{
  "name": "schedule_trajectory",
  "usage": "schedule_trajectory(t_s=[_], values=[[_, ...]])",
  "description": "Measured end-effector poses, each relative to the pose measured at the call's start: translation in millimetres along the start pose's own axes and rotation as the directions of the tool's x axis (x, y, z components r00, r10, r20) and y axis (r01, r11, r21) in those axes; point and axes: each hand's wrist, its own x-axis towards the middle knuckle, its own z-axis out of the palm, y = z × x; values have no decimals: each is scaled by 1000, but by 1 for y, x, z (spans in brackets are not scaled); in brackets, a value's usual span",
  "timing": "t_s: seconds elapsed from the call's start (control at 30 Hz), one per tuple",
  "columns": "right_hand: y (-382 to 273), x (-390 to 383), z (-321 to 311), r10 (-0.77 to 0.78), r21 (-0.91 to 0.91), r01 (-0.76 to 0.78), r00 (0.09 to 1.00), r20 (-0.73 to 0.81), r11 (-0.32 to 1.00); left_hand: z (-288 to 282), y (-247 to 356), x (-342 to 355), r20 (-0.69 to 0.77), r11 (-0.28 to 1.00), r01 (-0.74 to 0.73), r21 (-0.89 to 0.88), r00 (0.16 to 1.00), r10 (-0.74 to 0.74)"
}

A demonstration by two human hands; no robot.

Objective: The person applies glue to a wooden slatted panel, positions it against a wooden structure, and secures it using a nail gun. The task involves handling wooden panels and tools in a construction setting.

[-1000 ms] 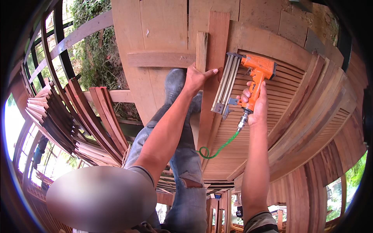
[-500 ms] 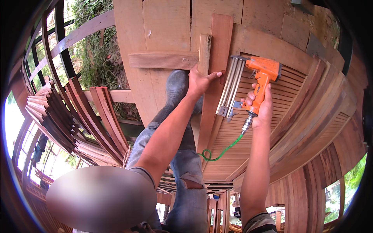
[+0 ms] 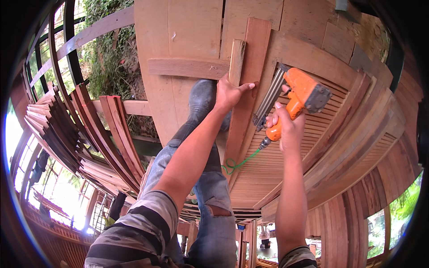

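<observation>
My right hand (image 3: 289,127) grips an orange nail gun (image 3: 297,96) with a grey magazine by its handle, a finger near the trigger. The tool is tilted above a louvred wooden panel (image 3: 263,172), and a green air hose (image 3: 243,161) hangs from its handle. My left hand (image 3: 229,94) closes on the lower end of a short pale wooden strip (image 3: 237,56), its thumb stretched across a long reddish board (image 3: 257,49). The strip lies along that board's left side. A grooved wooden crosspiece (image 3: 187,68) meets the strip near my fingers.
My boot (image 3: 202,100) stands on wide flat boards (image 3: 152,27), just below the crosspiece. Stacked wooden slats (image 3: 58,129) lean at the left beside metal bars. Long curved-looking timbers (image 3: 339,165) lie along the panel's right side. Greenery (image 3: 120,76) shows beyond the boards.
The nail gun has turned and tilted in my right hand, its handle swinging left and its head tipping right and down. My left hand keeps its hold on the strip.
</observation>
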Motion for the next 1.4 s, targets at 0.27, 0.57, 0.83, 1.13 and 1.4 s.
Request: schedule_trajectory(t_s=[0.27, 0.57, 0.83, 1.13, 1.4], values=[[23, 2, 25, 36, 122, -41, 998, 42, 992, 2, 5, -3, -32, 998, -30, 53, 999, 32], [27, 7, 39, -3, 44, 2, 1000, 25, 999, -1, 20, -9, -56, 990, -22, 142, 998, 30], [32, 5, 35, 2, 49, -2, 1000, 14, 999, 0, 13, -7, -40, 997, -17, 81, 999, 21], [35, 6, 40, -22, -41, 20, 999, -42, 999, 0, 22, -9, -51, 991, -21, 136, 998, 28], [30, -27, 27, 3, 17, -2, 996, -92, 1000, -2, 8, -4, -12, 997, -77, 22, 997, 77]])
